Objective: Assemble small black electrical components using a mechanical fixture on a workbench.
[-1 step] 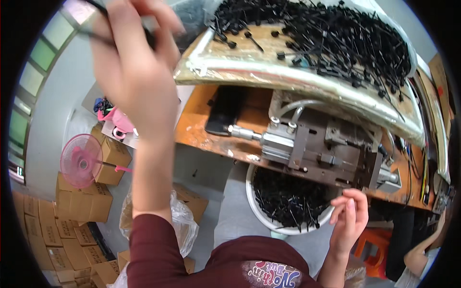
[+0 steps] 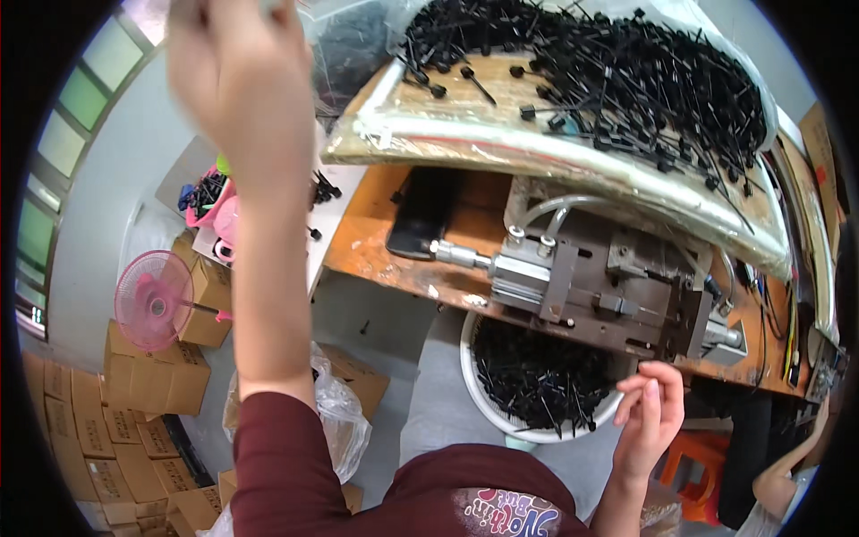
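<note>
My left hand (image 2: 246, 80) is raised at the upper left, blurred and cut off by the top edge. Its fingers are too smeared and cropped to show what they hold. My right hand (image 2: 651, 407) hangs beside the white round basket (image 2: 474, 394), fingers loosely bent and apart, nothing visible in them. Black thin-stemmed plastic parts (image 2: 537, 376) fill the basket on my lap. Above it, a metal clamping fixture (image 2: 617, 304) with a pneumatic cylinder (image 2: 521, 279) and clear hoses sits at the bench's front edge.
A plastic-wrapped board (image 2: 429, 143) bears a large heap of black parts (image 2: 626, 80). A black phone (image 2: 416, 224) lies on the wooden bench (image 2: 358, 242). At left are a pink fan (image 2: 154, 300), cardboard boxes (image 2: 148, 380) and a pink container (image 2: 210, 201). Another person's arm (image 2: 787, 461) shows at right.
My left hand has moved up, partly out of the picture. The black thing seen at its fingers earlier is out of sight. My right hand stays nearly in place.
</note>
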